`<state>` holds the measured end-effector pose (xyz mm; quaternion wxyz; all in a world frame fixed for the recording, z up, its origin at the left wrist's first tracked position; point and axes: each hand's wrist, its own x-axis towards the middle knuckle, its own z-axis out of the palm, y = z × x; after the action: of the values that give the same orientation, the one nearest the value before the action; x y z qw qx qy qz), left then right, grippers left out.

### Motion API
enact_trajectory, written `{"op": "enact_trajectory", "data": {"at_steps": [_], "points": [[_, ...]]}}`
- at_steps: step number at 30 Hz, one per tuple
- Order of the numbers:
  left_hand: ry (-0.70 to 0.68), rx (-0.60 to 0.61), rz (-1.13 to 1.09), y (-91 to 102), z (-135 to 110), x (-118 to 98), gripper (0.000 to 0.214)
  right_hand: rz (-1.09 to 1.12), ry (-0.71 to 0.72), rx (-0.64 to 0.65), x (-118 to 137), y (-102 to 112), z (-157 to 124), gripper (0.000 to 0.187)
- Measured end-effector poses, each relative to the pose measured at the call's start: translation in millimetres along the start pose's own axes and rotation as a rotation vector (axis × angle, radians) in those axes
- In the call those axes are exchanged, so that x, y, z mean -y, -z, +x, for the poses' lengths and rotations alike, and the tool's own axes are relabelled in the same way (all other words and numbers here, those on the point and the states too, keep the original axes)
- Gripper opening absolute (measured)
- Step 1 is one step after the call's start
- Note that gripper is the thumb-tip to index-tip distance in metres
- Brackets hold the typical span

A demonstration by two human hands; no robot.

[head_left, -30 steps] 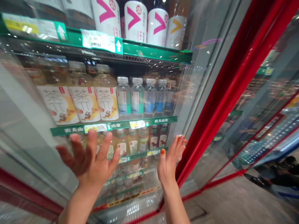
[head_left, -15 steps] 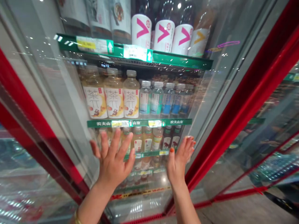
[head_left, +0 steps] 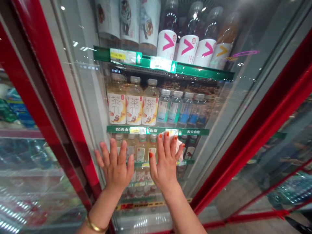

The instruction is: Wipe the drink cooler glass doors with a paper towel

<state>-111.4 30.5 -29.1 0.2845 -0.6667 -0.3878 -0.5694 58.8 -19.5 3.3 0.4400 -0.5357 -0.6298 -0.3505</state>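
My left hand (head_left: 117,172) is raised with its fingers spread, in front of a glass cooler door (head_left: 220,107). A gold bangle (head_left: 96,226) circles that wrist. To its right, my right hand (head_left: 164,162), with orange nails, is also spread flat toward the glass. A pale, crumpled-looking patch (head_left: 179,150) shows between its outer fingers; whether it is a tissue or cloth I cannot tell. Whether the palms touch the glass is hidden. Behind the glass stand tea bottles (head_left: 135,107) with white and yellow labels, and smaller blue-green labelled bottles (head_left: 175,109).
Red door frames (head_left: 255,130) border the glass on the right, with another red frame (head_left: 53,84) on the left. Green shelf edges (head_left: 204,74) carry price tags (head_left: 125,56). Bottles with a pink mark (head_left: 168,45) stand on the top shelf. Reflections streak the glass.
My right hand has swung left and turned from edge-on to flat, closer to my left hand. My left hand stays spread. The view has shifted, so the shelves appear farther right.
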Motion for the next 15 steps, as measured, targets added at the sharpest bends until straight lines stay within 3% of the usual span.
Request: {"op": "enact_trajectory", "data": {"at_steps": [3,5,7,10,12,15], "points": [[0.013,-0.028,-0.108,2.5,-6,5,0.079,0.032,0.162,0.023,24,-3,31,0.066],[0.02,-0.058,-0.188,4.8,-11,10,0.074,0.06,0.333,0.092,31,-4,29,0.059],[0.014,-0.062,-0.232,6.6,-14,14,0.071,0.069,0.414,0.135,23,-1,17,0.057],[-0.015,-0.047,-0.269,6.5,-16,16,0.071,0.031,0.311,0.112,-8,10,9,0.067],[-0.01,-0.065,-0.305,4.1,-16,15,0.072,-0.01,0.204,0.045,-19,14,23,0.073],[0.061,-0.12,-0.424,-1.1,-17,13,0.076,-0.045,0.204,-0.002,-3,10,52,0.073]]}}
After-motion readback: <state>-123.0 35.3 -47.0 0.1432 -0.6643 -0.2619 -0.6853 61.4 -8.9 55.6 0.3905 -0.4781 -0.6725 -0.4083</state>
